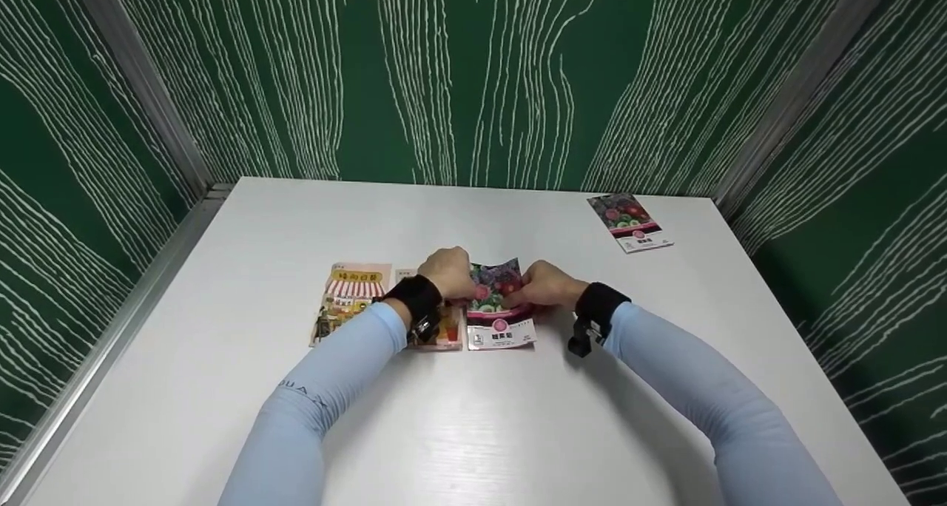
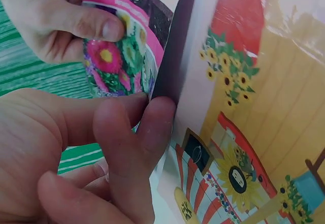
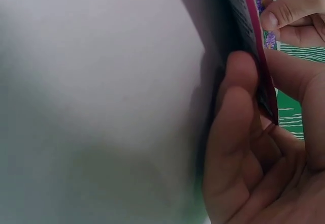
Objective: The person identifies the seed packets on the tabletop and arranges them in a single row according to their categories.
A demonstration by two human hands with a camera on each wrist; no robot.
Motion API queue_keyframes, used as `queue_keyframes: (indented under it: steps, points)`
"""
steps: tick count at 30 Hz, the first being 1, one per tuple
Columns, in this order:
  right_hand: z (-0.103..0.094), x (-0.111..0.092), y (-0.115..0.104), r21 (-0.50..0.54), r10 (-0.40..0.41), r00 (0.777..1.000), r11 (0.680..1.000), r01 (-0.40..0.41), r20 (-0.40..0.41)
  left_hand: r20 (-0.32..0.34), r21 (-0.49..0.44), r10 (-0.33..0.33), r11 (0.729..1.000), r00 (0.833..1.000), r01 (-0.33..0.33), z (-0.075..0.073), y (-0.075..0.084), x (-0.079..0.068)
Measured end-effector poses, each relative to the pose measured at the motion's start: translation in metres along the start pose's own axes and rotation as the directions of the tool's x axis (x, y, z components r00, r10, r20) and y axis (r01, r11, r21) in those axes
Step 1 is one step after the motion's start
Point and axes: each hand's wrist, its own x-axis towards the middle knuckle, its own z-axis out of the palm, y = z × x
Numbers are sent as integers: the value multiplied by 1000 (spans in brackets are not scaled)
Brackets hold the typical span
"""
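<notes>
Well in from the white surface's (image 1: 459, 432) edges, the flower packet (image 1: 496, 310), pinched along opposite sides by the fingers of the left hand (image 1: 448, 272) and right hand (image 1: 549, 284), seems light, bendy, slick and creasable, best held gently by those sides.

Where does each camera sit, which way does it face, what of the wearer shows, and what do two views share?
Head: on the head, looking forward and down at the white flat table; left hand, right hand and light-blue fabric sleeves show.
Left wrist: on that wrist, facing the glossy, rectangular, flower-printed packet; both hands show.
Right wrist: on that wrist, facing the packet nearly edge-on; both hands show.
Shared: both wrist views catch the packet, with the other hand beyond.
</notes>
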Motion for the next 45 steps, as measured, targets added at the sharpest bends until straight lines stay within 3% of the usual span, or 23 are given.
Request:
queue_keyframes:
  steps: [7, 8, 9, 13, 14, 15, 20, 22, 31, 36, 45]
  points:
    - [-1, -3, -3, -160, -20, 999, 987, 12, -45, -16, 36, 25, 999, 1000, -24, 6, 0, 9]
    - [-2, -3, -4, -196, -23, 998, 980, 12, -53, -33, 44, 46, 998, 998, -45, 17, -9, 22]
    - [-2, -3, -4, -232, -26, 998, 973, 10, -64, -36, 52, 51, 997, 998, -49, 17, -9, 23]
    - [-5, -5, -5, -339, -18, 994, 940, -20, -107, -53, 75, 67, 995, 996, -63, 18, -9, 24]
    - [-5, 4, 6, -353, -33, 993, 935, -10, -113, -60, 81, 72, 995, 996, -67, 18, -9, 23]
    - [-5, 3, 5, -364, -24, 992, 931, -22, -120, -54, 86, 59, 995, 997, -55, 9, 1, 11]
    - [-6, 2, 4, -363, 10, 991, 930, -57, -131, -81, 105, 72, 992, 994, -63, 9, 5, 5]
    - [-6, -7, -7, -362, 30, 990, 929, -78, -137, -84, 106, 74, 992, 994, -65, 8, 6, 3]
    - [1, -10, -10, -369, -47, 986, 929, -16, -160, -73, 106, 73, 992, 995, -65, 13, 2, 6]
    - [4, -12, -17, -387, -114, 978, 921, 39, -173, -75, 119, 90, 990, 993, -81, 10, 0, -1]
    - [-4, -17, -24, -365, -226, 945, 922, 130, -236, -113, 124, 108, 988, 988, -93, 11, -6, -3]
